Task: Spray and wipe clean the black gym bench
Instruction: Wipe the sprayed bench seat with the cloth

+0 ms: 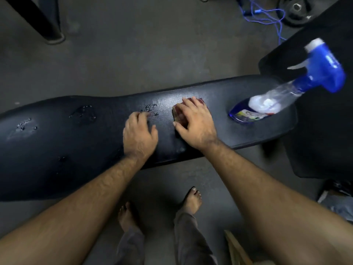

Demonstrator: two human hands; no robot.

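The black gym bench (57,150) runs across the view from left to right, with wet spray patches on its left part and droplets near its middle. My right hand (193,123) lies flat on a reddish cloth (176,115) and presses it onto the bench. Just left of it, my left hand (139,134) rests on the pad with the fingers curled and nothing in it. A clear spray bottle (271,100) with a blue trigger head stands on the right end of the bench, apart from both hands.
Grey floor surrounds the bench. Another black pad (324,121) rises at the right. A blue cord (275,20) and a weight plate (298,10) lie at the top right. A black frame leg (49,25) stands at the top left. My bare feet are below the bench.
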